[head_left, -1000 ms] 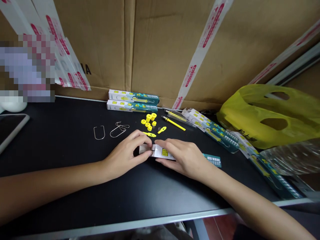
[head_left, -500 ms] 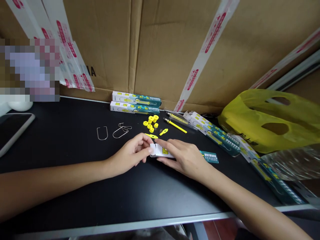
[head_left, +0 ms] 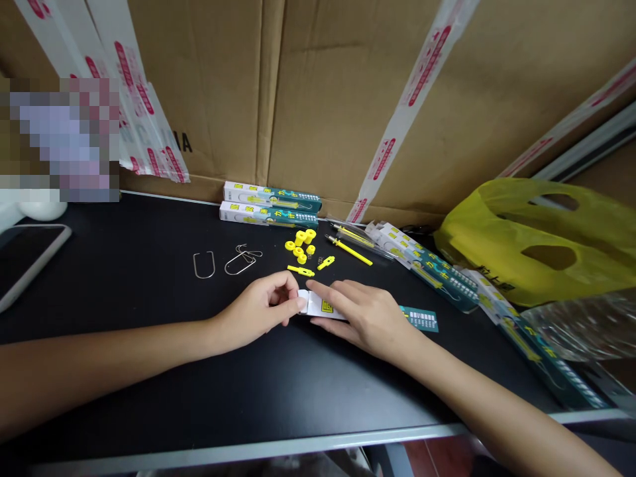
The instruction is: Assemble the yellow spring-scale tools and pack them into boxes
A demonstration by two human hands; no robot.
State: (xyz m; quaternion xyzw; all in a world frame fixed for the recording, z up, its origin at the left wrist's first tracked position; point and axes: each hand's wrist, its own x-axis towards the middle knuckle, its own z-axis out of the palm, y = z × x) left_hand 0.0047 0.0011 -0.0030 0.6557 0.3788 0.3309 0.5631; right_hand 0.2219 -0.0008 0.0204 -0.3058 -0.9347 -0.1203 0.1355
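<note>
A slim white and teal cardboard box (head_left: 420, 318) lies on the black table under my right hand (head_left: 370, 311), whose thumb and fingers grip its sides. My left hand (head_left: 271, 301) pinches the white end flap of the box between thumb and forefinger. Just beyond the hands lie a flat yellow plastic piece (head_left: 301, 271), a smaller yellow piece (head_left: 326, 263), a small spring (head_left: 320, 261) and several yellow caps (head_left: 300, 252). Bent wire hooks (head_left: 242, 259) and a U-shaped wire (head_left: 204, 265) rest left of them.
Two similar boxes (head_left: 271, 213) lie against the large carton (head_left: 338, 99). More boxes (head_left: 427, 268), yellow rods (head_left: 350, 250), a yellow plastic bag (head_left: 477, 225) and a clear bottle (head_left: 586, 324) are on the right. A phone (head_left: 30, 258) lies at far left.
The end flap, raised a moment earlier, is now pressed down closer to the box end by my left hand. My right hand stays on the box.
</note>
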